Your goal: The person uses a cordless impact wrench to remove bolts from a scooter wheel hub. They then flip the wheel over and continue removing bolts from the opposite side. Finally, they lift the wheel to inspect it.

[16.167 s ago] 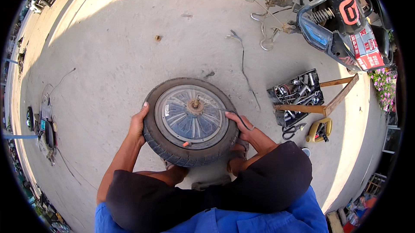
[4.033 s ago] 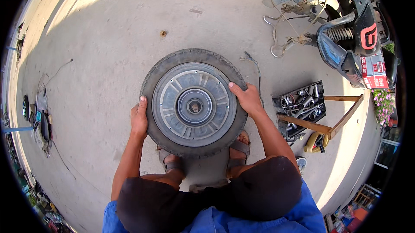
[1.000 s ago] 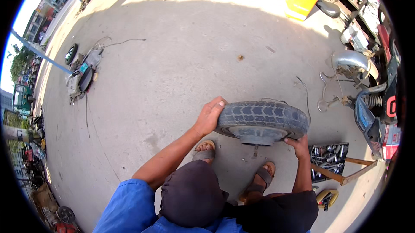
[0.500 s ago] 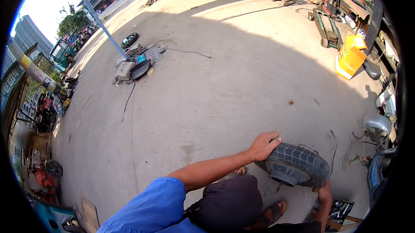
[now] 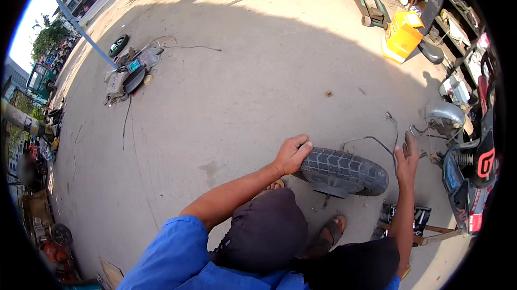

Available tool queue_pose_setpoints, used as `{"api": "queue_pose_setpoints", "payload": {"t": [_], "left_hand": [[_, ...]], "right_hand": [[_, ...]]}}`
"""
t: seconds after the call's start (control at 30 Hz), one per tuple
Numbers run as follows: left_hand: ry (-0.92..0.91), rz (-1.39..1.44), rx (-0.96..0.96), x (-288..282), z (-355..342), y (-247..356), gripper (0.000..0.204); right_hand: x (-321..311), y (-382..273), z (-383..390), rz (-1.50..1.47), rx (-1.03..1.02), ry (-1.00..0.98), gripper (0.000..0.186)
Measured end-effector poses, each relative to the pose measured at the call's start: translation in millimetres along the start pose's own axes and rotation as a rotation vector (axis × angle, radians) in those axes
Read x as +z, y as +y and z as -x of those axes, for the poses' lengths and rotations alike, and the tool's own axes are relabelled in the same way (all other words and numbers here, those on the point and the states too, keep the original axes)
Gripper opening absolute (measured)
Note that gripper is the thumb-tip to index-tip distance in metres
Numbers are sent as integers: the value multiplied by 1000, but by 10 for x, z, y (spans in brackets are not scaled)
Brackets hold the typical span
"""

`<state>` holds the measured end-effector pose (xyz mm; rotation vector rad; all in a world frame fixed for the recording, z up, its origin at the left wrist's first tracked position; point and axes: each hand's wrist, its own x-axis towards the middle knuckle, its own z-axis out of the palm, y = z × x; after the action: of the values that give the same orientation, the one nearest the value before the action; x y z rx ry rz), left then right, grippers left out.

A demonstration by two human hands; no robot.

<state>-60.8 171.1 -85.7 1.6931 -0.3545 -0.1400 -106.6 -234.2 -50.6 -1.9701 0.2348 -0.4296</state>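
Observation:
A scooter wheel with a black, treaded tyre (image 5: 350,163) stands tilted on the concrete, its metal hub and axle stub turned toward me. At its left side my left hand (image 5: 294,154) grips the tyre, thumb over the tread. My right hand (image 5: 407,158) is off the wheel, just to its right, fingers stretched upward and nothing visibly held. A dark cable (image 5: 371,138) loops from behind the tyre toward that hand; whether the two touch, I cannot tell. My sandalled feet are below the wheel.
A black case of tools (image 5: 421,219) lies by my right forearm. Scooter parts (image 5: 458,171) and a rounded silver part (image 5: 446,112) stand at right. Further off are a yellow box (image 5: 403,37), a floor jack (image 5: 369,7), and a pole (image 5: 81,29) with clutter at its foot.
My right hand has left the tyre's lower right side and risen beside it. The wheel stands more level, with my left hand still on it. My view has shifted right.

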Motion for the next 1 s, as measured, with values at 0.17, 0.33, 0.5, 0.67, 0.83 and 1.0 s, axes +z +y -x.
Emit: {"api": "queue_pose_setpoints", "payload": {"t": [0.17,0.33,0.5,0.67,0.83,1.0], "left_hand": [[38,70,-54,-33,-39,-226,39],[45,-12,-64,-43,-136,-59,40],[27,-263,-150,-189,-183,184,44],[305,-471,455,-114,-186,648,21],[-458,-365,278,-24,-107,1285,14],[-925,-777,274,216,-316,1280,28]], "right_hand": [[596,-1238,423,161,-237,-337,45],[772,-1173,381,460,-407,-268,47],[894,-1162,213,433,-400,-321,44],[928,-1103,102,441,-402,-311,41],[953,-1066,32,426,-396,-303,40],[1017,-1034,-4,457,-367,-259,44]]}}
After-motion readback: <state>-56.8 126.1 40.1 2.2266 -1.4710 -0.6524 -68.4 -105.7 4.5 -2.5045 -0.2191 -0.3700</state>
